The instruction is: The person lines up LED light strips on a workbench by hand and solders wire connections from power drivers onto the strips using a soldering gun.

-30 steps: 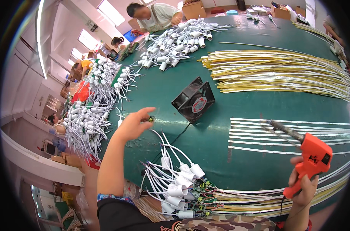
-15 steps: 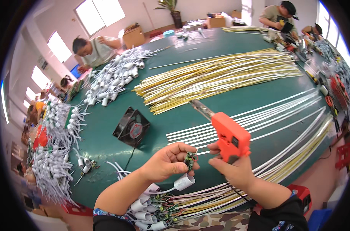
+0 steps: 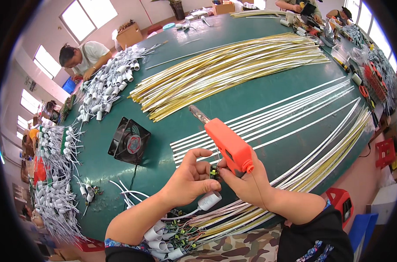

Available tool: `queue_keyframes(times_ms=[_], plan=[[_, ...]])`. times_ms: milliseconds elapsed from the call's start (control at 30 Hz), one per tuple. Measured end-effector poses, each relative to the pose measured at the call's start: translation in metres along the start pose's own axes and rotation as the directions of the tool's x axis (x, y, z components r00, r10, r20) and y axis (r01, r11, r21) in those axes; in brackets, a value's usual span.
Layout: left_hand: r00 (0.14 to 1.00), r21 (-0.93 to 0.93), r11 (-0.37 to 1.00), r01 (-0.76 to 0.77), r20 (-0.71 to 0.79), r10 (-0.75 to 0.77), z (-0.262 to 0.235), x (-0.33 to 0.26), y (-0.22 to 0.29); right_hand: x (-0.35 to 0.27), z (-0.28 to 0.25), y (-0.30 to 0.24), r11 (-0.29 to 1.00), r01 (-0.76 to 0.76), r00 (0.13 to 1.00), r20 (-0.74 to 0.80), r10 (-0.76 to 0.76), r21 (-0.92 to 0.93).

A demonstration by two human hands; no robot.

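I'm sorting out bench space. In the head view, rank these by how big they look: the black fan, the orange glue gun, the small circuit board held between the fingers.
1. Orange glue gun and black fan: they look alike in size, and the gun is nearer the camera, so no ranking.
2. Small circuit board: clearly smallest, pinched between the left hand and right hand.

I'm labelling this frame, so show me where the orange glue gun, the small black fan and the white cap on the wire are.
orange glue gun (image 3: pixel 227 142), head view, middle of its orange body.
small black fan (image 3: pixel 130 140), head view, its hub.
white cap (image 3: pixel 209 200), head view, middle of its side.
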State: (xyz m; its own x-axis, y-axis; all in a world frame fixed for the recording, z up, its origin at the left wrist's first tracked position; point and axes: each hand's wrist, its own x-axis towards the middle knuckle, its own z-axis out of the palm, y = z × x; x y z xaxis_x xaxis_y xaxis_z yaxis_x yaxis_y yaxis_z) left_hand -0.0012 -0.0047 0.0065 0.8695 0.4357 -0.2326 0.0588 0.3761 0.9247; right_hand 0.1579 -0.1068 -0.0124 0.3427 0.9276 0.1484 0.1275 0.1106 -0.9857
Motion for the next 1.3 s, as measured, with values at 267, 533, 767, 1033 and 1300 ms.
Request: queue_keyframes(times_ms=[267, 533, 767, 1033, 1300], plan=[[0.999, 0.031, 0.999, 0.029, -0.013, -0.029, -0.001, -0.004, -0.004, 0.004, -0.009, 0.000, 0.996, -0.052, 0.998, -0.019, 0.053, 0.071], [0.961, -0.197, 0.967, 0.162, 0.256, -0.109, -0.005, -0.004, -0.007, 0.020, -0.025, 0.000, 0.889, -0.296, 0.937, -0.075, 0.341, 0.351], [0.970, -0.307, 0.940, 0.148, 0.229, -0.078, -0.016, -0.003, -0.018, 0.007, -0.025, -0.003, 0.987, 0.072, 0.987, 0.134, -0.091, 0.141], [0.962, -0.181, 0.960, 0.215, 0.209, -0.176, -0.008, -0.007, 0.003, 0.007, -0.026, -0.005, 0.992, 0.115, 0.945, 0.313, -0.094, -0.047], [0.993, 0.439, 0.898, 0.032, 0.088, -0.079, 0.004, -0.010, 0.023, 0.003, -0.017, -0.009, 0.978, -0.131, 0.984, 0.144, 0.108, 0.160]])
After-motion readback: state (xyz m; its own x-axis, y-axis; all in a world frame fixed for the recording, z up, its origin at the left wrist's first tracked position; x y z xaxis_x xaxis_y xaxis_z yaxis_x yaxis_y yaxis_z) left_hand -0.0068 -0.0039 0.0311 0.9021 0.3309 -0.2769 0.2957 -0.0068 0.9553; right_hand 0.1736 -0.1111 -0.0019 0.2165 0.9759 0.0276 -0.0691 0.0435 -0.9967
